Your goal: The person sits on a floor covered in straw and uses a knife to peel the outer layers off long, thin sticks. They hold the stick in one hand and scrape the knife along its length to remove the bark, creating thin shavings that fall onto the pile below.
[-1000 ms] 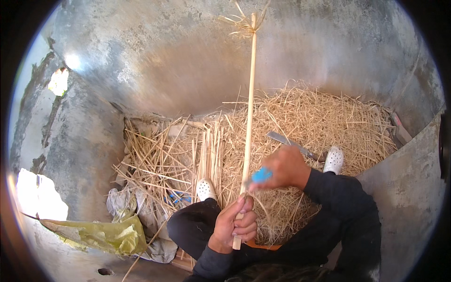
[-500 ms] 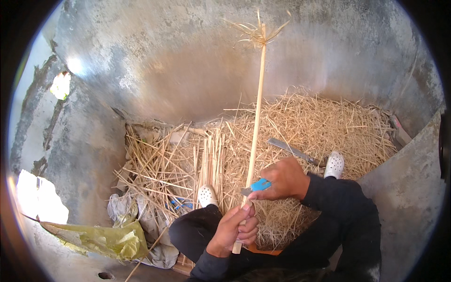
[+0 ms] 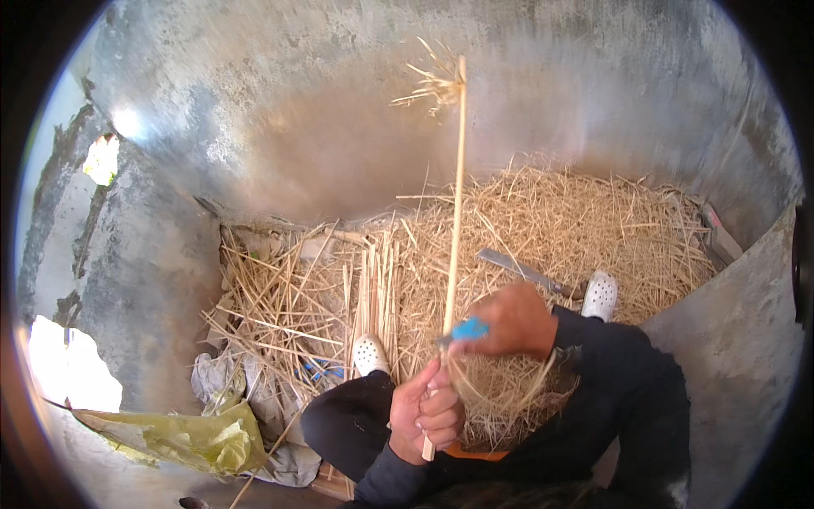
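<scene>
"Pale strip (image 3: pixel 459 195): status?"
"L hand (image 3: pixel 426 413) was closed round its near end; R hand (image 3: pixel 509 321) gripped blue cutter (image 3: pixel 471 329) just beyond. Strip crossed above shavings heap's (image 3: pixel 585 225) left edge; far-tip curls (image 3: pixel 437 87) hung uncut: part-done, prob."

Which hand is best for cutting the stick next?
Probably the right hand: it grips the blue-handled knife, whose blade is at the wooden stick. The left hand is busy holding the stick near its lower end.
</scene>
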Action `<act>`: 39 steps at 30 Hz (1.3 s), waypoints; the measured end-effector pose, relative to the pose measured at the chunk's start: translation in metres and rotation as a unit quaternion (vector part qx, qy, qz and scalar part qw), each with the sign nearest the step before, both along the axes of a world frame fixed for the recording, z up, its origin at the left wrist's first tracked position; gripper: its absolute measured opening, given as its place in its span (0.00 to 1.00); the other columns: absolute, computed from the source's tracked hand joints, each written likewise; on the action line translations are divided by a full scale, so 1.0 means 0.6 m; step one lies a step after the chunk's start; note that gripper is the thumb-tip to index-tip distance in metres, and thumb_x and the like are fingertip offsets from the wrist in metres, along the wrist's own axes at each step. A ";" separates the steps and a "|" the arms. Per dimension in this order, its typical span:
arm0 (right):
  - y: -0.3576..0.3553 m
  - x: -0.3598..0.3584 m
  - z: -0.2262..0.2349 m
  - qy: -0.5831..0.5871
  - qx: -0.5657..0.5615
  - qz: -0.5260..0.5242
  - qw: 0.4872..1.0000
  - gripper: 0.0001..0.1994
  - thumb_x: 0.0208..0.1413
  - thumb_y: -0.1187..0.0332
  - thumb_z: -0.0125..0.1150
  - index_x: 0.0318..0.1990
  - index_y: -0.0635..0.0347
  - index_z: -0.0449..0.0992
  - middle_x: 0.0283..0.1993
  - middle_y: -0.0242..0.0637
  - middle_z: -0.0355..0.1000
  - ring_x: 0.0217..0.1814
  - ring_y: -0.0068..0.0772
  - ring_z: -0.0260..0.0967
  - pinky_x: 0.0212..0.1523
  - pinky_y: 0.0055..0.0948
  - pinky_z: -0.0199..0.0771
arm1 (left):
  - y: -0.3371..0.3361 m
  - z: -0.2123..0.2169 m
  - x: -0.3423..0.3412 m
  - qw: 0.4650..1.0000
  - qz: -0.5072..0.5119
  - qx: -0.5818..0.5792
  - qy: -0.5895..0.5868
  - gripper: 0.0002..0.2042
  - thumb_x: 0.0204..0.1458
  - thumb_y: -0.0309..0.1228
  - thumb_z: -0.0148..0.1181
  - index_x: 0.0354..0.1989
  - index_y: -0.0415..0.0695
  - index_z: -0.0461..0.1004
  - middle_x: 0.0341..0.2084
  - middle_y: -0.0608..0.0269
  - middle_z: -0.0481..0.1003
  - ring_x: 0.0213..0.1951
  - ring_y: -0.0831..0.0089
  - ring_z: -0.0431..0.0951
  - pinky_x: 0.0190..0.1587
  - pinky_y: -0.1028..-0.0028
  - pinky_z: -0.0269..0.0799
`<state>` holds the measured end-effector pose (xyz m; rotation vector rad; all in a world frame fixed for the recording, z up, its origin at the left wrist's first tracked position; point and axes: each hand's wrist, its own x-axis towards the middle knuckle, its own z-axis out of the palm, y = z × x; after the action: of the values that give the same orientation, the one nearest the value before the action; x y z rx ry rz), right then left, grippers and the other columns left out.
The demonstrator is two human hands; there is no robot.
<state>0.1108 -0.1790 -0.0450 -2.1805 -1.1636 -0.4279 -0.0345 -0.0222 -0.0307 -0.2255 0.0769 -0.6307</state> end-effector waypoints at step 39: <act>-0.010 0.047 0.008 -0.034 -0.010 -0.051 0.998 0.34 0.47 0.30 0.48 0.09 0.53 0.69 0.06 0.34 0.61 0.09 0.32 0.63 0.12 0.34 0.63 | -0.001 0.037 -0.015 0.957 -0.033 0.288 -0.009 0.14 0.64 0.42 0.35 0.27 0.49 0.55 0.10 0.75 0.48 0.09 0.86 0.47 0.12 0.83 0.44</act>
<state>0.1391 -0.1852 -0.0404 -2.2660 -1.0996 -0.5395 -0.0436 -0.0229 -0.0084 0.3491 0.2465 -0.6515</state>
